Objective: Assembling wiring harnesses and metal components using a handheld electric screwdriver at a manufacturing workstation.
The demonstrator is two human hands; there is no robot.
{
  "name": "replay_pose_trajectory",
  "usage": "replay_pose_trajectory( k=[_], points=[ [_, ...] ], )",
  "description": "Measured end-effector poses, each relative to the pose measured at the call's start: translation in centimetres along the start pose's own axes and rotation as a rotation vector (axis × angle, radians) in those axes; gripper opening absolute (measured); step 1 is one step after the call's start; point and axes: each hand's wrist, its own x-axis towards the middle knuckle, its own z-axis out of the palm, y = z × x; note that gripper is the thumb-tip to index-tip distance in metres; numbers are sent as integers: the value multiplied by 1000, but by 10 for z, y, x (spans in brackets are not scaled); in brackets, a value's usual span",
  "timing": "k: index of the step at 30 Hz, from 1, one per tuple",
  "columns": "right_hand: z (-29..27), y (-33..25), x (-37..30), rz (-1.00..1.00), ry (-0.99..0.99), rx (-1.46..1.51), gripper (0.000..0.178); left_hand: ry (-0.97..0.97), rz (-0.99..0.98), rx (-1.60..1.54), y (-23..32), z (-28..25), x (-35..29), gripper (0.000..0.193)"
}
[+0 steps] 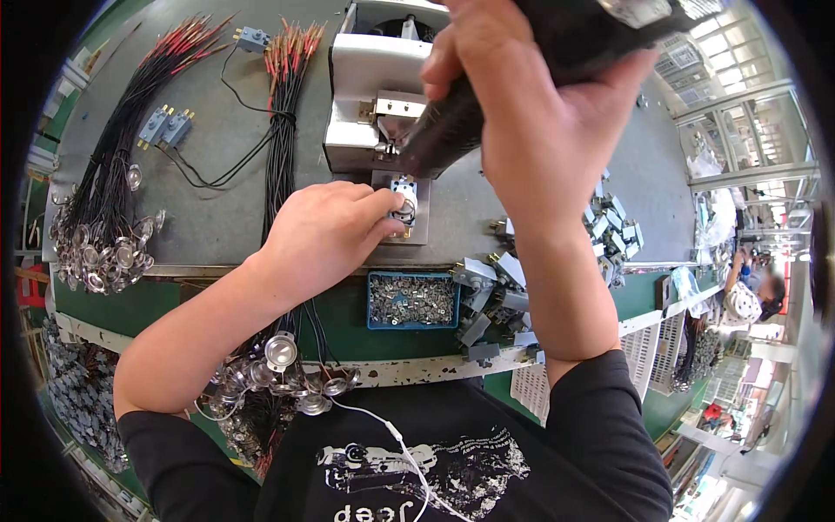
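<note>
My left hand [335,224] is closed, thumb and fingertip pinching the edge of a small switch housing [403,189]. The housing lies on a flat metal plate [418,228] in front of a white bench machine [370,65]. From above, my right hand [552,122] is wrapped round a bulky black hand-held tool [465,126], its kind not plain. The tool slants down to the left, its lower end close to the machine's metal fixture [389,139]. Its upper end runs past the picture's top edge.
Bundles of black wires with red ends [278,148] and round metal capsules [96,252] lie left. Grey switches [165,129] rest between the bundles. A blue tray of small metal parts [412,300] sits near me. Loose grey switches [491,300] pile up at right. A person [748,296] sits far right.
</note>
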Motion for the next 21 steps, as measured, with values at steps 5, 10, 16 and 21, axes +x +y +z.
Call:
replay_pose_trajectory(
  k=[5, 10, 16, 21],
  points=[
    [-4, 11, -10, -128, 58, 330, 36, -28, -9, -2, 7, -3, 5, 20],
    [-4, 16, -11, -96, 40, 227, 41, -25, -12, 6, 7, -2, 3, 19],
    [-14, 61, 50, -1052, -380, 244, 45, -14, -1, 9, 6, -2, 9, 19],
    [-11, 27, -6, -136, -98, 40, 56, -16, -8, 18, 5, -5, 5, 18]
  ],
)
